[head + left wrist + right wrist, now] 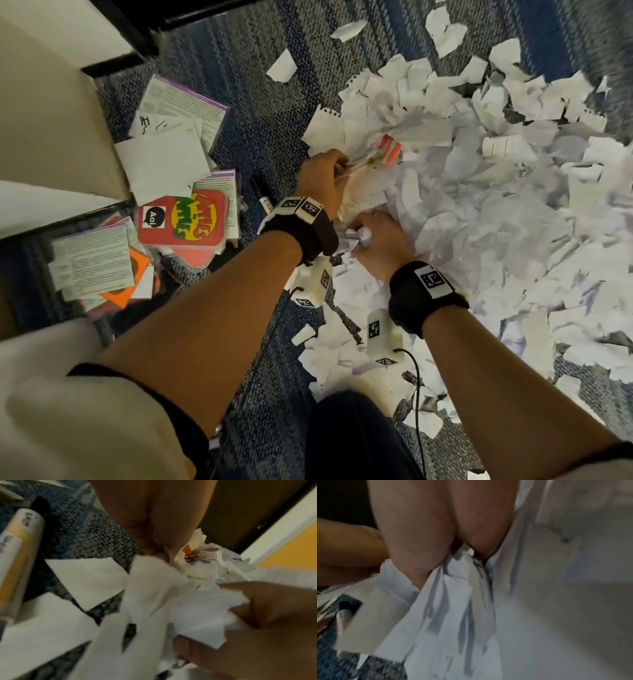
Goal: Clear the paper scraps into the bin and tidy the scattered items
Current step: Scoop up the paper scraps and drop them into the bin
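Note:
A big heap of torn white paper scraps [479,205] covers the blue-grey carpet on the right of the head view. At the heap's left edge my left hand [337,171] grips a bunch of scraps, close to an orange item [390,152] half buried in the paper. Just below it my right hand [364,238] curls round a crumpled wad of scraps [358,235]. In the left wrist view my left hand's fingers [154,545] close on paper beside the orange item [187,550]. The right wrist view shows scraps [458,582] pinched under my right palm.
A marker [265,204] lies on the carpet left of my left wrist. Further left lie a red card box [185,219], printed leaflets [92,260] and orange cards [120,294], under pale furniture [44,120]. Loose scraps [281,66] dot the carpet beyond.

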Tool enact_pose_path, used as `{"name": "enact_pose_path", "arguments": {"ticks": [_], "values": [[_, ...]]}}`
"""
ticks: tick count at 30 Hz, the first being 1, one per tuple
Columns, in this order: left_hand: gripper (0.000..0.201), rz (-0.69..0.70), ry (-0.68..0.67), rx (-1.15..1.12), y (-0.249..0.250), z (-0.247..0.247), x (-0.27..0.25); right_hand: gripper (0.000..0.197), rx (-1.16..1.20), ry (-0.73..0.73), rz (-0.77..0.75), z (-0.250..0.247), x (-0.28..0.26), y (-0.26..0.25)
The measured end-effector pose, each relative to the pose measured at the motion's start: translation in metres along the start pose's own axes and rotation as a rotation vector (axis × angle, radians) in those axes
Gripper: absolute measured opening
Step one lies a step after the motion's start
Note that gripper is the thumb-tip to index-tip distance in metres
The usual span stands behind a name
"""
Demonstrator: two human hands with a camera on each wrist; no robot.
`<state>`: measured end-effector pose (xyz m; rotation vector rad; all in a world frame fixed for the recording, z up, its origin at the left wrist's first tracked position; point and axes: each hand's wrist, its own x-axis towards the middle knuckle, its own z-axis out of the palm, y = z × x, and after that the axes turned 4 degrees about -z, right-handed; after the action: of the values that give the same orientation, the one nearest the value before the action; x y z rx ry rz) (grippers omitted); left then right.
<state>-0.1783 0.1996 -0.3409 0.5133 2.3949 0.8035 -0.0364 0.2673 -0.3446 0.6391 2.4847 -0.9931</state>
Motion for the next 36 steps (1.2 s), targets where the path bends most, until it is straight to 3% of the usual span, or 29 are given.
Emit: {"name": "enact_pose_path", "arguments": {"ticks": [4,8,13,16,22,24,27,29,30,33,36], "values": [[0.023,-0.111,0.089,-0.084,0.007,-0.012,-0.016,0.018,-0.018,-0.002,0.004,-0.004,-0.002,-0.002],[0.023,-0.094,0.162,-0.058,0.027,-0.038,-0.036,0.02,-0.001,0.031,0.049,-0.015,-0.008,-0.008],[0.025,-0.053,0.248,-0.057,0.054,-0.062,-0.072,0.018,0.24,0.151,0.069,-0.049,-0.051,-0.01],[0.028,-0.017,0.272,-0.072,0.069,-0.07,-0.106,0.011,0.447,0.12,0.064,-0.075,-0.091,-0.008],[0.027,0.05,0.352,-0.031,0.105,-0.102,-0.199,0.04,0.571,0.11,0.092,-0.138,-0.176,-0.019],[0.025,0.062,0.383,-0.007,0.116,-0.121,-0.232,0.047,0.606,0.127,0.096,-0.16,-0.207,-0.032],[0.025,0.103,0.426,-0.014,0.126,-0.152,-0.277,0.04,0.689,0.172,0.061,-0.192,-0.244,-0.055],[0.024,0.124,0.46,-0.012,0.127,-0.176,-0.311,0.061,0.69,0.21,0.028,-0.207,-0.259,-0.073],[0.022,0.127,0.479,-0.002,0.127,-0.188,-0.324,0.061,0.723,0.217,0.005,-0.212,-0.268,-0.087],[0.025,0.094,0.539,0.01,0.113,-0.226,-0.371,0.031,0.796,0.204,-0.106,-0.215,-0.296,-0.14],[0.028,0.043,0.606,0.01,0.09,-0.262,-0.405,0.03,0.797,0.138,-0.189,-0.206,-0.305,-0.187]]}}
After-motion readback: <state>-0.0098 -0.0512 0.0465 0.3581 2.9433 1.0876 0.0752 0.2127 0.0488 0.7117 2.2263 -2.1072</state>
